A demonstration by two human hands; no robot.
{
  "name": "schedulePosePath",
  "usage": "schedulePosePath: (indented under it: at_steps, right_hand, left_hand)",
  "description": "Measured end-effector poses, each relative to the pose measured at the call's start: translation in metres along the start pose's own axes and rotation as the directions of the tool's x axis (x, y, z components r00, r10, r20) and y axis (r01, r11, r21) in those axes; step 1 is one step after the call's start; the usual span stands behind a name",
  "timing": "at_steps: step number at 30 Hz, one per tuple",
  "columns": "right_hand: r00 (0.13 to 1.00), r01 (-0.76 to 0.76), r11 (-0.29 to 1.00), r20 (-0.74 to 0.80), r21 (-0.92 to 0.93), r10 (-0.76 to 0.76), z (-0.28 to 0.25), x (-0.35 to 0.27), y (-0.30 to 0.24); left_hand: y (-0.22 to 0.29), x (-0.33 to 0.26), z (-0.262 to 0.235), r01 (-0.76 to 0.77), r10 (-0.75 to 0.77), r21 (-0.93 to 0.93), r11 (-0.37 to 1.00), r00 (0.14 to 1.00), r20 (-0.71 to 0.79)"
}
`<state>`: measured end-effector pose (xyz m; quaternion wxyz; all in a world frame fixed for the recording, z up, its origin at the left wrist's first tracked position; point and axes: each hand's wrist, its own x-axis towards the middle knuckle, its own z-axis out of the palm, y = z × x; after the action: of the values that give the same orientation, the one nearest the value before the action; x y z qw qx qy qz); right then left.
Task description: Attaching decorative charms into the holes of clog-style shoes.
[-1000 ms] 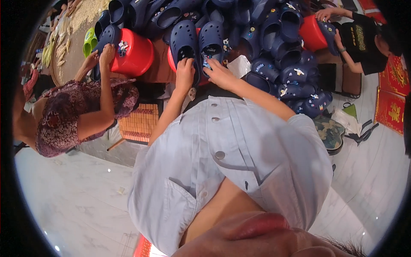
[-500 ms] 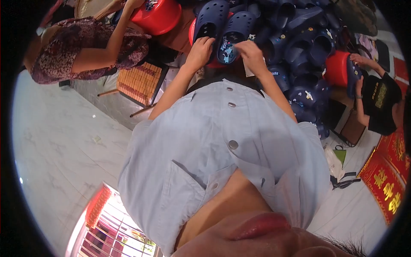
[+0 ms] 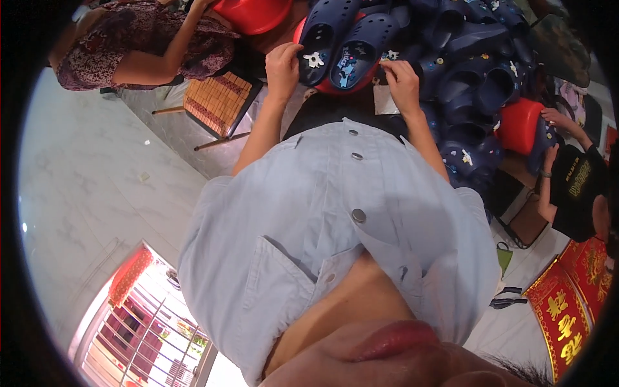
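Note:
Two navy clogs lie side by side on a red plastic tub or stool [image 3: 361, 86], mostly hidden under them. The left clog [image 3: 322, 32] bears a white figure-shaped piece [image 3: 314, 60] near its heel. Light-blue decoration [image 3: 347, 69] shows inside the right clog [image 3: 374, 32]. My left hand [image 3: 282, 71] is closed at the left clog's outer edge, thumb and fingers against the rim. Just right of the other clog, my right hand [image 3: 403, 84] is closed in a pinch; what sits between its fingertips is too small to make out. A whitish packet [image 3: 385, 100] lies beside that hand.
Navy clogs [image 3: 464, 84] are heaped at the right. One person [image 3: 148, 45] works at the upper left by a red tub [image 3: 255, 16]; another [image 3: 570, 174] holds a clog by a red container [image 3: 519, 126]. A slatted bamboo-topped stool [image 3: 219, 103] stands at left.
My left hand has shifted from over the left clog's heel to its outer side, uncovering the white piece. My right hand has moved away from the right clog's heel, to the right.

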<state>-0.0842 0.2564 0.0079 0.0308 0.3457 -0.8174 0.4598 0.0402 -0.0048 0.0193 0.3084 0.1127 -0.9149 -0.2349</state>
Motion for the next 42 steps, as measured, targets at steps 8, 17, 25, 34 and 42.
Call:
schedulePosePath:
  at_steps: [8, 17, 25, 34, 42]
  right_hand:
    - [0.999, 0.029, 0.999, 0.018, -0.013, -0.029, 0.011, 0.012, -0.008]
    - [0.998, 0.011, 0.995, 0.062, -0.095, -0.005, 0.024, 0.016, -0.024]
    - [1.000, -0.018, 0.991, -0.001, -0.136, 0.018, 0.028, 0.015, -0.037]
    - [0.991, -0.080, 0.994, -0.114, -0.079, 0.070, 0.022, 0.012, -0.046]
    - [0.955, -0.286, 0.851, 0.061, 0.439, 0.290, 0.037, 0.037, -0.079]
  left_hand:
    - [0.004, -0.007, 0.014, -0.327, 0.234, 0.165, 0.930, 0.878, 0.417]
    - [-0.013, 0.003, 0.039, -0.317, 0.177, 0.163, 0.934, 0.810, 0.560]
    - [-0.013, 0.021, 0.025, -0.218, 0.130, 0.083, 0.972, 0.803, 0.582]
    - [0.005, 0.066, -0.016, -0.017, 0.113, -0.196, 0.980, 0.864, 0.491]
    - [0.017, 0.070, -0.003, 0.701, 0.009, -0.589, 0.403, 0.641, 0.768]
